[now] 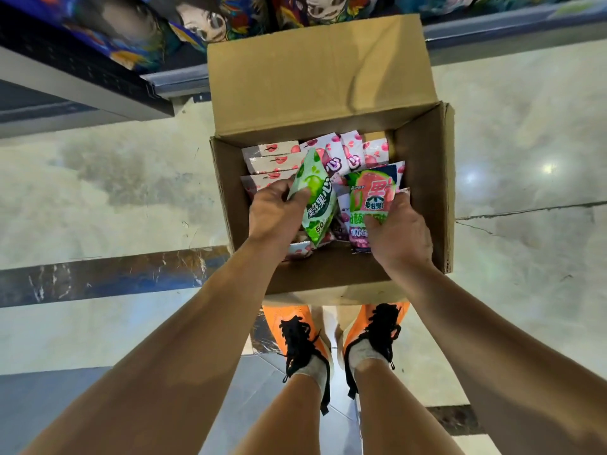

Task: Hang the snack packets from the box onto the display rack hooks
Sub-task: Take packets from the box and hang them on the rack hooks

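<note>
An open cardboard box (427,178) stands on the floor in front of my feet, holding several snack packets, mostly white and pink ones (272,159). My left hand (276,211) is shut on a green apple packet (317,198), lifted slightly and tilted. My right hand (399,231) grips a pink and green packet (369,198), with purple packets bunched under it. Both hands are inside the box. The rack's hooks are not in view.
A grey shelf base (98,90) with colourful packets (138,31) runs along the top left. The box's far flap (318,70) stands up against it. My orange shoes (295,333) are just behind the box on a glossy marble floor (525,152).
</note>
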The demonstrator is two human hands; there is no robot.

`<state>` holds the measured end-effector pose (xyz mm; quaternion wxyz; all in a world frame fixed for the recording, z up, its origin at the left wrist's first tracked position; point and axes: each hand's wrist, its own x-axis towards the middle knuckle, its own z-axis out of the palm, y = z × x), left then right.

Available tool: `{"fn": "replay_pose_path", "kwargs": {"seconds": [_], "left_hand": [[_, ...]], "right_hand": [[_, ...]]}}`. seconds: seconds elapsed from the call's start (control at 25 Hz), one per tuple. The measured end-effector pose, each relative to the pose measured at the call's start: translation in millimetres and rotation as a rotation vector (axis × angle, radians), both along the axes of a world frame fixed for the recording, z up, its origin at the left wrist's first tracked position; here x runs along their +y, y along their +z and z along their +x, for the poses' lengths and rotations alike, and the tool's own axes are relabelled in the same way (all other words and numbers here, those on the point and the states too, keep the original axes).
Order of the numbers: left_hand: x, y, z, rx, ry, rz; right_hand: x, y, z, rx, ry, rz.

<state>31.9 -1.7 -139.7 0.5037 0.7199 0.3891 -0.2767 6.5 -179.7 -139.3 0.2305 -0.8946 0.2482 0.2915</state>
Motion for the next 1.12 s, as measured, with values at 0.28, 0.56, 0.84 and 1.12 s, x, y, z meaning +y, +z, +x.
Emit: {"fn": "replay_pose_path", "kwargs": {"seconds": [0.28,0.56,0.84,1.12], "left_hand": [[14,101,21,-0.191,0.181,-0.171],[41,273,52,-0.444,0.134,-0.166],[68,499,78,-0.660,0.115,-0.155],[94,720,78,-0.952,0.131,-0.051]], "right_hand": [[-16,102,27,-0.217,-0.138,0.257],[-33,265,78,-0.474,-0.113,0.418],[-7,500,110,-0.638,-0.027,0.574],[22,716,105,-0.837,0.030,0.668]]}}
